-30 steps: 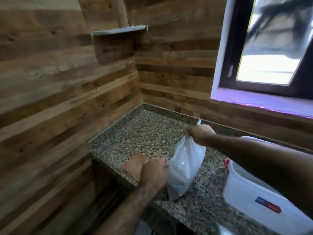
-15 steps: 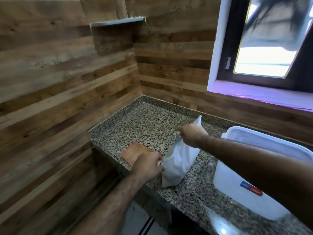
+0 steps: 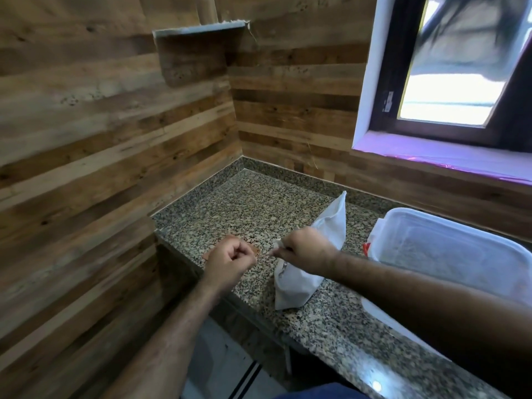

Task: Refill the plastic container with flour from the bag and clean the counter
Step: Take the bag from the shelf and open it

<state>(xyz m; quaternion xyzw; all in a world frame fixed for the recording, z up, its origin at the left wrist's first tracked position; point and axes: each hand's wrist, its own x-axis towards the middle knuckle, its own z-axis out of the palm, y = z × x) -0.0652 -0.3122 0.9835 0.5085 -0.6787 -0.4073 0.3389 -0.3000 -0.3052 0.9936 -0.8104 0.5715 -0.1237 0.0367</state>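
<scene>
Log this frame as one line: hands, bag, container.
left hand: fist, off bag | right hand: gripping bag top | bag: upright on counter | container: open, right of bag

The white flour bag (image 3: 311, 254) stood upright on the granite counter (image 3: 253, 208), its top corner pointing up and its near top edge pinched. Just right of the bag sat the translucent plastic container (image 3: 449, 254), open, with a red-and-white scrap at its left wall

Daylight from the blown-out window (image 3: 449, 67) dimly lights the room; wide-angle edges bend.
</scene>
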